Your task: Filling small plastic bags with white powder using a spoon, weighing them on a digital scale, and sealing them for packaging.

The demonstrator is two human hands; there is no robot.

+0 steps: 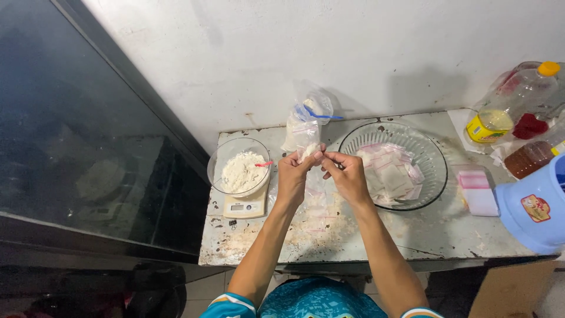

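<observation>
From the head camera we see our left hand [292, 176] and right hand [347, 175] both pinching a small clear packet [307, 151] of white powder, held above the worn table [447, 235] between the scale bowl [239, 168] and the glass dish [432, 154]. We judge that a slipping pinch could spill powder.

Both hands, left hand [292, 174] and right hand [347, 174], pinch a small powder-filled bag [308, 151] (clear plastic) above the worn table [435, 235].

Both arms reach forward, left hand [292, 176] and right hand [348, 175] pinching together.
</observation>
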